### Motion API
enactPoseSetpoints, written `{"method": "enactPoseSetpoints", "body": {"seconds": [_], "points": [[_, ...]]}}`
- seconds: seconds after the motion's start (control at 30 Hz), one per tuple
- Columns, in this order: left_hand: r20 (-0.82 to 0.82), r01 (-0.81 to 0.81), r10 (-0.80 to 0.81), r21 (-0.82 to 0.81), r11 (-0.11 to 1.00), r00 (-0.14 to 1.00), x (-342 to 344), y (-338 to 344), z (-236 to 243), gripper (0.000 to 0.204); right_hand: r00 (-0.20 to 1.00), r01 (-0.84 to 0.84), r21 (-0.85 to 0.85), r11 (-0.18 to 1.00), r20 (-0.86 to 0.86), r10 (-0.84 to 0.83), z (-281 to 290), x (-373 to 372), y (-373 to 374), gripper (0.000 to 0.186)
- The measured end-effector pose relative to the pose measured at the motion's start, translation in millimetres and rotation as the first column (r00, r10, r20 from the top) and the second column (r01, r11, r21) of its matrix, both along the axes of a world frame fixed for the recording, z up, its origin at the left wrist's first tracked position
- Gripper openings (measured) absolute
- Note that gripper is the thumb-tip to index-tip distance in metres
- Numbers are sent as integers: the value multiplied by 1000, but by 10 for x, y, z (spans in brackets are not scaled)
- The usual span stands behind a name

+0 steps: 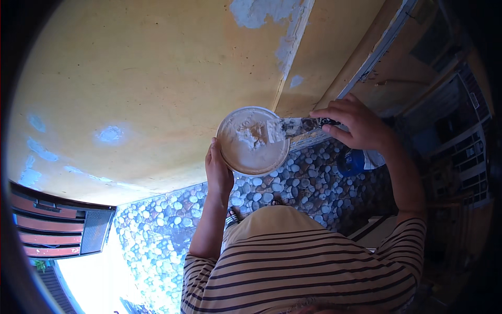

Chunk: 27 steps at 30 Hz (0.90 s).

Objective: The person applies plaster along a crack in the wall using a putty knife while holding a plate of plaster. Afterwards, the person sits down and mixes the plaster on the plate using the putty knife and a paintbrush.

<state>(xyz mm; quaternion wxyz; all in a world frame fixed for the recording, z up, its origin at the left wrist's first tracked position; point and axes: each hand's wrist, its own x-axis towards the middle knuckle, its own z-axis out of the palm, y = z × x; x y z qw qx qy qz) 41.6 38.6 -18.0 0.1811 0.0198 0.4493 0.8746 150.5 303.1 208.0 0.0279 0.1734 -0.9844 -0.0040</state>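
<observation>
My left hand [219, 167] grips the side of a round white tub [243, 157] of pale, creamy paste with a rough lump in its middle. My right hand [348, 120] holds the dark handle of a paste-smeared putty knife [295, 127] between thumb and fingers, index finger stretched along it. The knife's blade lies over the tub's right part, touching or dipped into the paste; I cannot tell which.
A yellow wall [157, 78] with white patches and vertical trim faces me. A blue container [350, 162] stands at right on the pebble-patterned floor [178, 214] by my feet. A red slatted piece [47, 220] is at left; a darker space with barred frames [470, 157] is at right.
</observation>
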Motion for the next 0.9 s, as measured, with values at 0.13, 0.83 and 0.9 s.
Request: {"method": "enactPoseSetpoints", "body": {"seconds": [0.13,0.83,0.9], "points": [[112,-10,4,51,999,994,20,12,78,48,995,57,-54,997,79,-53,-269,52,-27,33],[125,6,-7,9,1000,992,-168,-28,3,44,987,142,-281,949,116,-113,-867,-212,-22,32],[118,17,-17,-1,1000,993,-183,-35,-12,44,986,144,-287,947,117,-114,-896,-211,-18,32]]}}
